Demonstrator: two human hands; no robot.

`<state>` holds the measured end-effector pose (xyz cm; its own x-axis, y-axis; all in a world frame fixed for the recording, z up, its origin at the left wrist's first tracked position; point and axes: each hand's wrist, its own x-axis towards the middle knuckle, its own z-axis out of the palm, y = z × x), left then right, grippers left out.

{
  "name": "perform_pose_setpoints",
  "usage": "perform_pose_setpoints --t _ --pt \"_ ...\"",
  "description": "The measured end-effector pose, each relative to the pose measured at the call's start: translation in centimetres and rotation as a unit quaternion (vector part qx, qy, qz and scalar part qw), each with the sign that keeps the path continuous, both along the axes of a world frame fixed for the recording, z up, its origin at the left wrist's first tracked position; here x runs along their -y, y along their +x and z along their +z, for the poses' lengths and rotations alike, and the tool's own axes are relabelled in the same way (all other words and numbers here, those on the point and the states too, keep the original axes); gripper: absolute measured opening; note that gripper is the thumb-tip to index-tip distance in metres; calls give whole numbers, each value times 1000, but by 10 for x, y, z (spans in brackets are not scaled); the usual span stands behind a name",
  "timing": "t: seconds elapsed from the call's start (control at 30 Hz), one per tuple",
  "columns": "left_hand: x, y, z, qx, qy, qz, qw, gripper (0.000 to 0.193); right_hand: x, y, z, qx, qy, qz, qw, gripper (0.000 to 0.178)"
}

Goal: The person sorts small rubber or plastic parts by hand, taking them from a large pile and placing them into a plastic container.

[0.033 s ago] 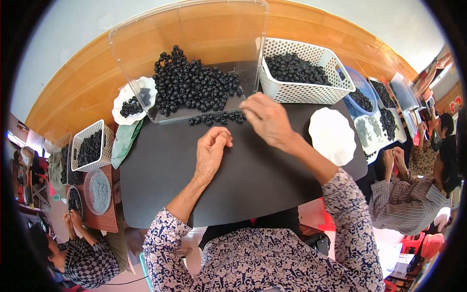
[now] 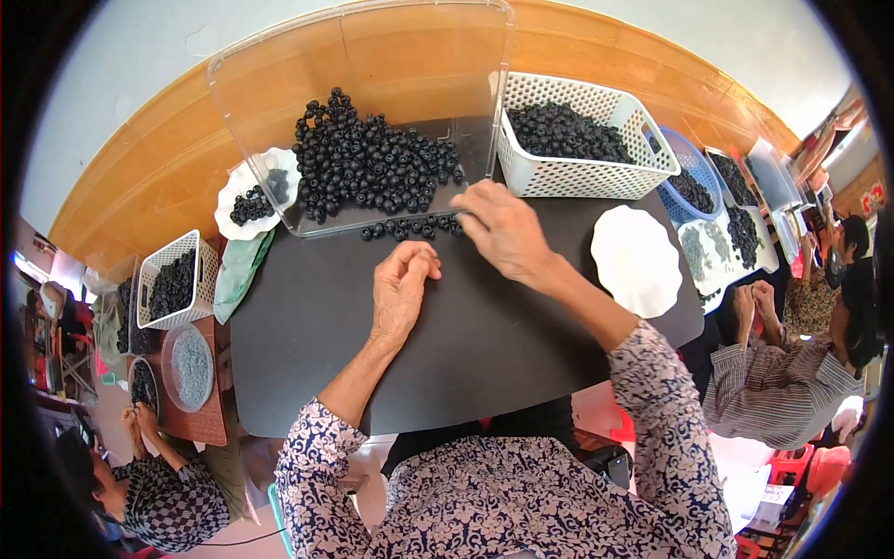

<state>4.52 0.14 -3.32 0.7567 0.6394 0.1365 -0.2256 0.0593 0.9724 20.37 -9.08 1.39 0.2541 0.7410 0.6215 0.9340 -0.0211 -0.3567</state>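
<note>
Many round black beads with holes (image 2: pixel 377 163) lie heaped in a clear plastic tray (image 2: pixel 372 224) at the far middle of the dark table. A row of loose black beads (image 2: pixel 399 228) sits along the tray's near edge. My left hand (image 2: pixel 400 284) rests just nearer than that row, its fingers curled and thumb pressed in; whatever they may hold is hidden. At the row's right end is my right hand (image 2: pixel 506 231), its thumb and fingers apart around the last beads. I see nothing held in it.
A white perforated basket (image 2: pixel 587 175) of black pieces stands behind right, beside a white scalloped plate (image 2: pixel 635 261). Another plate (image 2: pixel 244 172) with beads and a green cloth (image 2: pixel 240 275) lie left of the tray. People work at both sides; a bowl of clear beads (image 2: pixel 191 368) stands left.
My right hand has shifted slightly left and nearer, over the right end of the bead row. My left hand has barely moved.
</note>
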Motion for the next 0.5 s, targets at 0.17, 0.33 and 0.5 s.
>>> perform_pose_setpoints --t 0.17,0.33,0.5 --pt "-18 1 1 -16 -13 62 998 15 -19 -12 -29 20 -50 -3 999 19" --pt "-27 -2 -5 -11 -7 74 997 15 -10 -21 -30 -132 -43 79 987 11" --pt "-24 5 -2 6 30 85 996 13 9 3 -38 -372 53 -33 926 16"
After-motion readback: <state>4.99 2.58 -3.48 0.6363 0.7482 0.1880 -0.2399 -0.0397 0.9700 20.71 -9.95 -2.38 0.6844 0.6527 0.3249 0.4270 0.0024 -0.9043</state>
